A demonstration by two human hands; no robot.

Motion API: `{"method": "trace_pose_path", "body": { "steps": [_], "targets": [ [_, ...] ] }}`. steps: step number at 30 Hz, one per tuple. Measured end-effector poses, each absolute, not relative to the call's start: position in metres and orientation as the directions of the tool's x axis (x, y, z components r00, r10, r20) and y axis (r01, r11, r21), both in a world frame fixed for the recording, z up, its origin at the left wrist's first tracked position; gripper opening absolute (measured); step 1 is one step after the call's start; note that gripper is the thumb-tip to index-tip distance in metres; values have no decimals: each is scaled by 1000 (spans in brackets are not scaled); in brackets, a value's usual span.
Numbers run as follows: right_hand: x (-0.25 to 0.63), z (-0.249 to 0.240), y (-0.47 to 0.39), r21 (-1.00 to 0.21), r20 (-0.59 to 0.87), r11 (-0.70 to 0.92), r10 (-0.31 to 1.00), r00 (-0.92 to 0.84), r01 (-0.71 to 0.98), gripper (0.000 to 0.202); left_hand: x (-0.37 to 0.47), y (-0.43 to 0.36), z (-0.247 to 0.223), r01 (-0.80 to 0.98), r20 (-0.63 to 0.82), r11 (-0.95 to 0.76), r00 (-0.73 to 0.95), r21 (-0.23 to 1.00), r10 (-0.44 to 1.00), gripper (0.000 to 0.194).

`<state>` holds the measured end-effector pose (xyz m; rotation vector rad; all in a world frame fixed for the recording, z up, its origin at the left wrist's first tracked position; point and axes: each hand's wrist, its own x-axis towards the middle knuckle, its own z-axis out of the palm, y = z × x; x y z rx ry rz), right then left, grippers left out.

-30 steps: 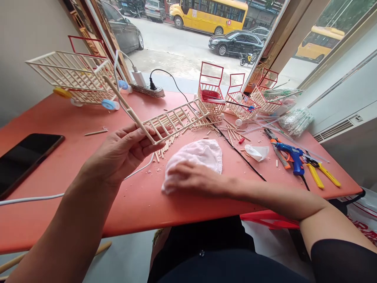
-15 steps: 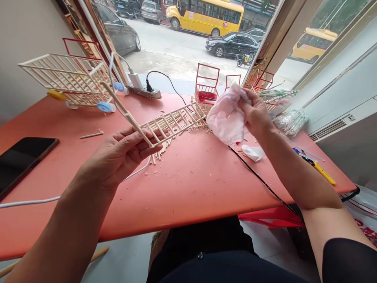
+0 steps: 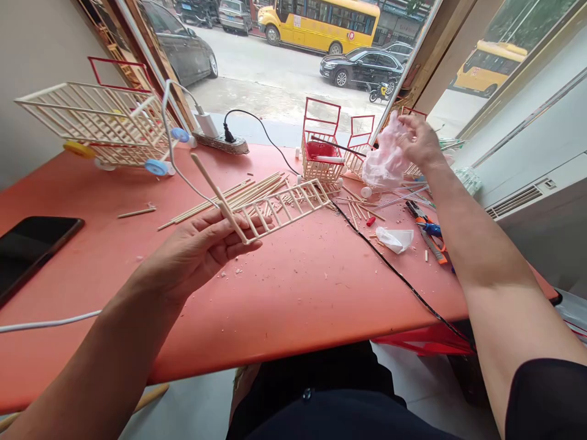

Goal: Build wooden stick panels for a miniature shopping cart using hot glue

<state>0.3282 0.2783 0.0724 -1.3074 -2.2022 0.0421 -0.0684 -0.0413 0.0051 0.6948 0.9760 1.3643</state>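
Observation:
My left hand (image 3: 208, 247) is closed on the near end of a ladder-like frame of pale wooden sticks (image 3: 287, 211), thumb on top. A longer stick slants up from that end. The frame is tilted above the table, its far end in front of a small stick cart with a red basin (image 3: 323, 150) in it. At the back right my right hand (image 3: 419, 140) pinches a crumpled, thin pinkish-white cloth or plastic sheet (image 3: 387, 156), which hangs below the fingers. Behind the left hand lies a bundle of loose wooden sticks (image 3: 243, 195).
A larger stick cart (image 3: 101, 125) stands at the back left, near a power strip (image 3: 222, 142). A phone (image 3: 36, 250) lies at the left edge. Pliers (image 3: 426, 232), a scrap of white paper (image 3: 395, 239) and a black cable (image 3: 389, 263) lie on the right.
My right hand has moved right and away with the crumpled sheet, uncovering the small carts and pliers. The left hand has lowered the stick frame slightly and shifted it right.

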Motion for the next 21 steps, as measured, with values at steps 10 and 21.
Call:
{"method": "trace_pose_path", "body": {
  "steps": [10, 21],
  "targets": [
    [277, 75, 157, -293, 518, 633, 735, -438, 716, 33, -49, -40, -3, -436, -298, 328, 137, 838, 945, 34],
    [231, 23, 33, -124, 271, 896, 443, -854, 426, 77, -41, -42, -11, -385, -334, 406, 242, 829, 911, 41]
  ]
}}
